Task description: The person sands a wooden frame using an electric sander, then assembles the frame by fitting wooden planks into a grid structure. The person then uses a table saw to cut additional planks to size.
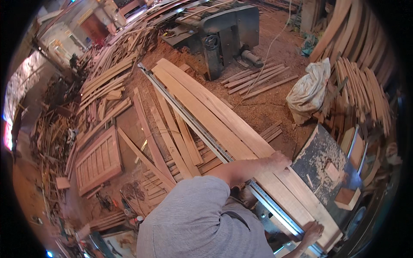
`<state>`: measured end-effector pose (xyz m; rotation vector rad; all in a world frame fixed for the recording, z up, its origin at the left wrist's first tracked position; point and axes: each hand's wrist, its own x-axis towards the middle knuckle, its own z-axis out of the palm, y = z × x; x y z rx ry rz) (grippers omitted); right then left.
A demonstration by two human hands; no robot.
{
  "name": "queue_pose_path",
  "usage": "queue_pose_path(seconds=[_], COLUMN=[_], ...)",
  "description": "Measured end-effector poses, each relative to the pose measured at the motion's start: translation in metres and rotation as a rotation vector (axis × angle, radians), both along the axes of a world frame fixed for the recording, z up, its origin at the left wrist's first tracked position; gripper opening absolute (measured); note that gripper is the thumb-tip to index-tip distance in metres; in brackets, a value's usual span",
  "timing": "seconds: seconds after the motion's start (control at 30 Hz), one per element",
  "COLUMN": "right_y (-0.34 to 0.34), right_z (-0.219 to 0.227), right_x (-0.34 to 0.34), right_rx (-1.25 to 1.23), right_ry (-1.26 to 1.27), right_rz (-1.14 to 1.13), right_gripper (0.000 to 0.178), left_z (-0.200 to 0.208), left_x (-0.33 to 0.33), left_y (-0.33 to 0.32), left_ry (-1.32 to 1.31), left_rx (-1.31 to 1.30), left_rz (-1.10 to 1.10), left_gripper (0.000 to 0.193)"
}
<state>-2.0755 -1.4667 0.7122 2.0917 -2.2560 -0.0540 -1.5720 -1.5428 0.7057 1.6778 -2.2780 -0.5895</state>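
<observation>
Two long pale wooden planks (223, 114) lie side by side, slanting from the far middle to the near right. My left arm reaches across them from the grey sleeve. My left hand (278, 161) is closed over the far plank's outer edge, and its fingertips are partly hidden. Lower down, close to the near end, my right hand (312, 232) rests with curled fingers on the planks' surface. A long metal rail (185, 112) with a marked scale runs along their left side, and my shoulder hides part of it.
Beyond the planks stands a dark machine (232, 36) with a handwheel. A whitish sack (307, 92) leans at the right, above a dark sawdust-covered tabletop (320, 163) bearing wood blocks (347, 198). Slatted panel (100, 161) and strips (107, 81) of lumber cover the left floor.
</observation>
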Motion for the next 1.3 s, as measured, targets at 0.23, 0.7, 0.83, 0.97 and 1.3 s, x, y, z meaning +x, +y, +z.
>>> queue_pose_path(seconds=[0.23, 0.7, 0.83, 0.97, 1.3], right_y=[0.000, -0.005, -0.006, -0.015, -0.050], right_z=[-0.011, -0.011, 0.020, 0.067, 0.068], right_x=[-0.010, -0.015, -0.001, 0.047, 0.292], right_rx=[-0.068, -0.125, 0.036, 0.297, 0.095], right_ry=[0.001, -0.171, 0.018, -0.082, -0.492], right_rz=[0.013, 0.200, 0.180, 0.023, 0.860], right_gripper=[0.041, 0.036, 0.041, 0.059, 0.054], left_z=[-0.009, 0.036, 0.080, 0.118, 0.120], left_x=[0.002, 0.032, 0.149, 0.231, 0.244], left_y=[0.002, 0.017, 0.105, 0.256, 0.449], left_ry=[0.062, -0.251, 0.517, 0.255, 0.227], left_rx=[-0.083, -0.020, -0.154, -0.307, -0.158], left_rz=[-0.022, -0.032, 0.400, 1.174, 1.626], left_gripper=[0.038, 0.047, 0.045, 0.039, 0.030])
